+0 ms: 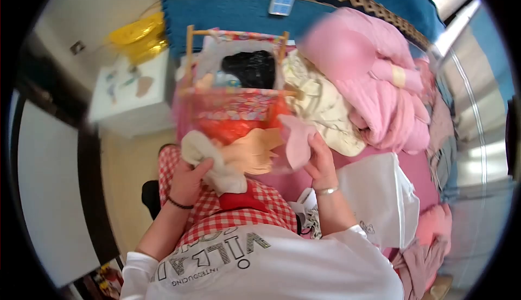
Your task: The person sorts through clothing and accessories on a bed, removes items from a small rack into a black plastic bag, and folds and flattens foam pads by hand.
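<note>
A person in a red-and-white checked garment [211,225] handled soft pieces of material near the middle of the frame. At centre left, the left hand [192,183] gripped a bunched off-white cloth [209,161], thumb and fingers pinching its folds. Right of centre, the right hand [321,164] pinched a flat pink piece [297,142] near its edge, thumb against fingers. Between them were overlapping peach-coloured pieces [252,151]; what supported them could not be told.

The peach layers could have slid apart if nudged by either wrist, as nothing visible bound them. The pink piece, held by one side only, might have bent or slipped free under a loose pinch, while the cloth's hanging end could have dragged across the layers.

The pink piece looked thin and curved in outline, the peach ones smooth-faced and jagged along the right side, the cloth plush and limp. Just beyond lay glossy red plastic [214,130], with a wood-framed, print-fabric holder [249,104] above it containing a crinkled black plastic bag [252,69]. A fleecy pink blanket [374,102] lay heaped at upper right, above a smooth white bag [374,191].
</note>
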Motion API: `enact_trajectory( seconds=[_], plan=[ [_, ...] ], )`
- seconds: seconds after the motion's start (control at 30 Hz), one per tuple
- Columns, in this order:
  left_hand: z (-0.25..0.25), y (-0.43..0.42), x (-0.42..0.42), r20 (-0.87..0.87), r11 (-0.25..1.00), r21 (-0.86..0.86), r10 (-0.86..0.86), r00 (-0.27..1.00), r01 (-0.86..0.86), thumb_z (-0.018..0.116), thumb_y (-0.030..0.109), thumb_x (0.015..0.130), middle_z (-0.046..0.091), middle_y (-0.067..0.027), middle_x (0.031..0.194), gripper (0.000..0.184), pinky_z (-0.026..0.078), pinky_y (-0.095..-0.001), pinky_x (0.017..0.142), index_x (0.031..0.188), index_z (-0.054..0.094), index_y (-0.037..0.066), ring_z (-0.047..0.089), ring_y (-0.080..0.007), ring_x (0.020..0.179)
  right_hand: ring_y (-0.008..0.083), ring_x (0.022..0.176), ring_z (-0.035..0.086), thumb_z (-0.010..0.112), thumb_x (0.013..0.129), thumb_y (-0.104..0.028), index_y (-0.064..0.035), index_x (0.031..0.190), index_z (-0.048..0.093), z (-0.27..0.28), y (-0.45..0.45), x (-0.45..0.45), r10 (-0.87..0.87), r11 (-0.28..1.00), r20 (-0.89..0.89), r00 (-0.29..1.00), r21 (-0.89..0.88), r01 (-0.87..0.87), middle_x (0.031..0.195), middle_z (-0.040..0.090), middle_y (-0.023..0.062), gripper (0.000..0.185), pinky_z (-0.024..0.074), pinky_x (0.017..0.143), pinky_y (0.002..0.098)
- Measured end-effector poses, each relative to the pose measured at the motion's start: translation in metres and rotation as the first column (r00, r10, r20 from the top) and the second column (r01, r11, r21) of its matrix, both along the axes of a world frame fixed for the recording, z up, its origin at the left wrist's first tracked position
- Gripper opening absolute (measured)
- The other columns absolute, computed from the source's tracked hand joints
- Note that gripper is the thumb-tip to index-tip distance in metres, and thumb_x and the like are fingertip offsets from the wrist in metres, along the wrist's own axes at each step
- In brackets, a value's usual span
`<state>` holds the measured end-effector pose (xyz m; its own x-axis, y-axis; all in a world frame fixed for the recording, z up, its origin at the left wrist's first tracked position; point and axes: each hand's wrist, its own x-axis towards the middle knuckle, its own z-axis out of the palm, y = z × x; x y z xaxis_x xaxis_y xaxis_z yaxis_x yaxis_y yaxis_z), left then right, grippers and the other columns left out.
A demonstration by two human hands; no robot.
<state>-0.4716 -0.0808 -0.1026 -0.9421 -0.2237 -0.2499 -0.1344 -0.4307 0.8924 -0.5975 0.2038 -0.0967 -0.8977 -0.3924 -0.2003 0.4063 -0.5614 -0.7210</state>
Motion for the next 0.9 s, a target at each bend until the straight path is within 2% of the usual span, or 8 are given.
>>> enact_trajectory(
  seconds=[0.17,0.3,0.47,0.57,0.63,0.67,0.73,0.9],
  plan=[
    [0.002,-0.003,0.007,-0.02,0.995,0.095,0.042,0.999,-0.04,0.055,0.009,0.087,0.062,-0.005,0.101,0.026,0.048,-0.027,0.079,0.111,0.056,0.001,0.059,-0.013,0.09,0.0169,0.113,0.05,0.053,0.089,-0.011,-0.0039,0.134,0.036,0.048,-0.097,0.045,0.261,0.956,-0.132,0.956,-0.099,-0.275,0.124,0.052,0.0066,0.049,0.0398,0.096,0.0302],
    [0.016,-0.005,0.018,-0.172,1.0,-0.028,-0.009,0.985,0.005,0.052,0.012,0.089,0.062,-0.0047,0.099,0.023,0.047,-0.0262,0.075,0.108,0.057,0.001,0.059,-0.0121,0.087,0.0085,0.103,0.052,0.051,0.09,-0.008,-0.003,0.137,0.032,0.026,-0.146,0.048,0.543,0.838,-0.234,0.807,0.219,-0.5,0.118,0.054,0.0061,0.051,0.0423,0.086,0.0227],
    [-0.001,-0.012,0.019,-0.097,0.991,0.109,0.087,0.991,-0.077,0.046,0.012,0.094,0.058,-0.0042,0.113,0.028,0.046,-0.0294,0.087,0.12,0.051,0.006,0.057,-0.0164,0.1,0.0044,0.087,0.054,0.053,0.09,-0.006,-0.0015,0.134,0.034,0.0,-0.153,0.052,0.508,0.803,-0.161,0.846,0.444,-0.398,0.104,0.06,0.0065,0.049,0.044,0.072,0.0198],
    [0.032,-0.003,0.016,-0.097,0.79,0.612,0.122,0.988,-0.037,0.048,0.015,0.094,0.059,-0.0044,0.11,0.027,0.047,-0.0287,0.084,0.119,0.052,0.007,0.058,-0.0163,0.098,0.007,0.082,0.056,0.059,0.087,-0.01,-0.0019,0.135,0.033,-0.003,-0.153,0.057,0.476,0.816,-0.212,0.853,0.468,-0.339,0.091,0.063,0.0069,0.055,0.0453,0.072,0.0223],
    [0.019,-0.01,0.018,0.054,0.986,-0.141,0.095,0.994,-0.086,0.051,0.015,0.092,0.059,-0.0049,0.109,0.03,0.047,-0.0283,0.081,0.119,0.05,0.004,0.057,-0.0159,0.097,0.01,0.081,0.058,0.067,0.081,-0.015,-0.0008,0.127,0.044,0.002,-0.156,0.058,0.488,0.777,-0.396,0.778,0.604,-0.18,0.084,0.065,0.0061,0.053,0.0459,0.073,0.0246],
    [0.014,-0.015,0.019,0.053,0.986,-0.142,0.1,0.994,-0.092,0.051,0.015,0.092,0.059,-0.0049,0.109,0.03,0.047,-0.0283,0.081,0.119,0.05,0.004,0.057,-0.0159,0.097,0.01,0.081,0.058,0.067,0.081,-0.015,-0.0008,0.127,0.044,0.002,-0.154,0.055,0.491,0.776,-0.397,0.775,0.603,-0.183,0.084,0.065,0.0061,0.053,0.0459,0.073,0.0246],
    [0.024,-0.029,0.014,-0.039,0.948,0.289,0.152,0.988,-0.134,0.053,0.017,0.091,0.057,-0.0058,0.113,0.033,0.045,-0.0313,0.087,0.121,0.048,0.004,0.055,-0.0176,0.103,0.0125,0.085,0.059,0.071,0.076,-0.019,0.0004,0.113,0.056,0.002,-0.147,0.044,0.813,0.553,-0.324,0.484,0.692,-0.465,0.089,0.065,0.0072,0.044,0.0465,0.076,0.0263],
    [0.03,-0.048,0.016,-0.046,0.884,0.424,0.24,0.97,-0.198,0.053,0.019,0.092,0.055,-0.0083,0.118,0.036,0.042,-0.0356,0.092,0.124,0.046,0.004,0.053,-0.0213,0.108,0.0097,0.083,0.057,0.07,0.077,-0.019,0.0007,0.101,0.062,0.005,-0.14,0.036,0.85,0.49,-0.189,0.492,0.629,-0.604,0.09,0.065,0.005,0.032,0.0462,0.074,0.0243]
  ],
)
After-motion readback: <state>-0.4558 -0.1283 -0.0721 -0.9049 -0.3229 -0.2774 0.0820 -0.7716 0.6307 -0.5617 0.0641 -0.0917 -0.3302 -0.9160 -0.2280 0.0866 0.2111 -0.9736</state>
